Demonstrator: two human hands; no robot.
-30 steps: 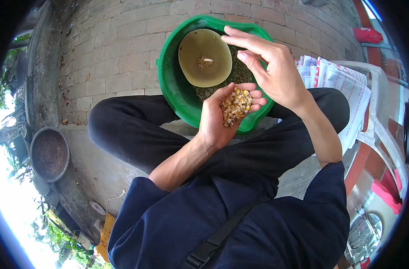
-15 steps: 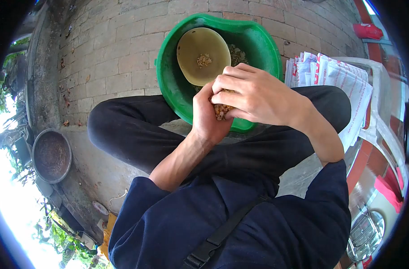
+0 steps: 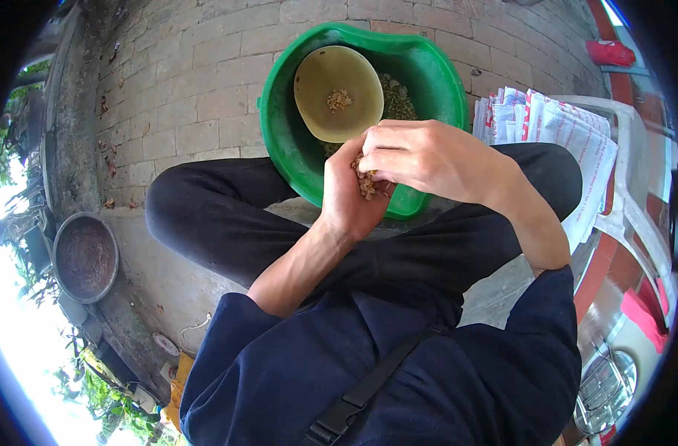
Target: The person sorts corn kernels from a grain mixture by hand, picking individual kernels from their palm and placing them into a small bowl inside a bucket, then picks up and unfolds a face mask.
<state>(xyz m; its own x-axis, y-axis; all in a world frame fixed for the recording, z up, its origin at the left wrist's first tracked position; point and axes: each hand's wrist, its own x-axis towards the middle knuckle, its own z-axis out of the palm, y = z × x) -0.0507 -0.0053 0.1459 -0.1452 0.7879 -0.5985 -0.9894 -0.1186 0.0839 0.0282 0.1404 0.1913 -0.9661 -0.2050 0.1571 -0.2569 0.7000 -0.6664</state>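
A handful of small golden-brown kernels [image 3: 365,183], whose kind I cannot make out for certain, lies in the cupped palm of my left hand [image 3: 346,204]. My right hand [image 3: 439,160] bends over it from the right, its fingertips closed together among the kernels. Both hands are above the near rim of a green plastic tub [image 3: 270,145]. Inside the tub a yellowish bowl [image 3: 316,100] holds a little heap of pale bits [image 3: 339,99]. More small, dull-coloured pieces [image 3: 397,100] lie on the tub's floor, partly hidden by the bowl and my right hand.
My crossed legs [image 3: 212,212] flank the tub on brick paving [image 3: 194,82]. To the right, a stack of printed white sacks [image 3: 558,137] rests on a white plastic chair [image 3: 636,171]. A round, dark basin [image 3: 86,256] stands at the left by a low wall.
My right hand has shifted slightly down and right, and its fingers have drawn in, uncovering more of the kernels in my left palm. The tub and bowl look the same.
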